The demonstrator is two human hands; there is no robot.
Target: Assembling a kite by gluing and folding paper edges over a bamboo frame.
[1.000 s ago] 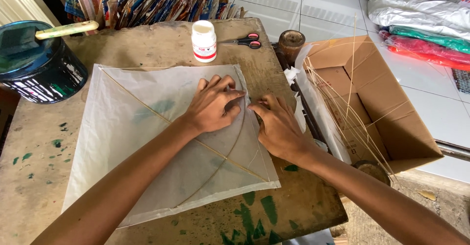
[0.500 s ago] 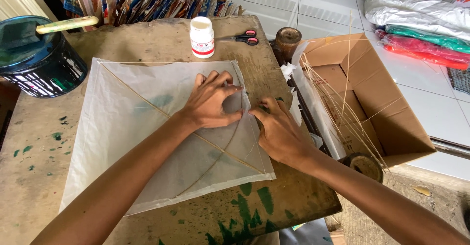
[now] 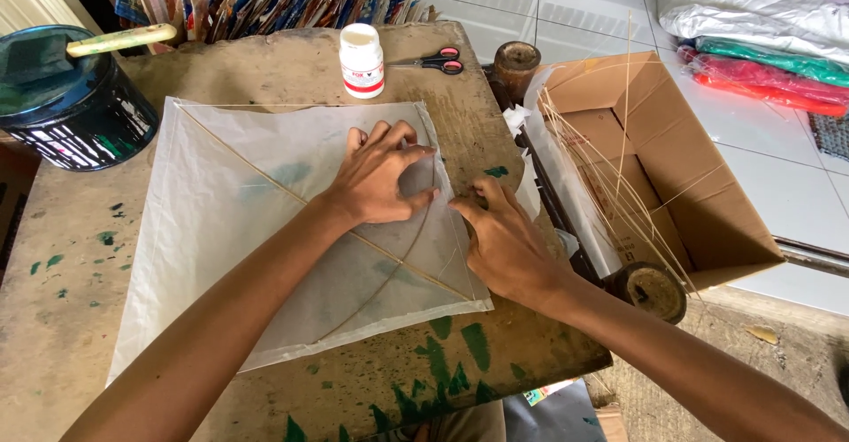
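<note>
A white paper kite (image 3: pixel 239 221) with thin bamboo sticks lies flat on a worn, paint-stained wooden table (image 3: pixel 265 71). My left hand (image 3: pixel 380 177) presses flat on the kite paper near its right edge, fingers spread. My right hand (image 3: pixel 500 239) rests at the kite's right edge, fingertips pinching or pressing the folded paper border beside the curved stick. Neither hand lifts anything off the table.
A white glue bottle (image 3: pixel 362 60) and red-handled scissors (image 3: pixel 435 60) lie at the table's back. A dark paint can (image 3: pixel 75 110) with a brush sits at the left. A cardboard box (image 3: pixel 654 168) with thin bamboo sticks stands right, with two string spools nearby.
Both hands stay on the kite's right edge. My right hand has shifted slightly along the edge; the view has tilted a little.
</note>
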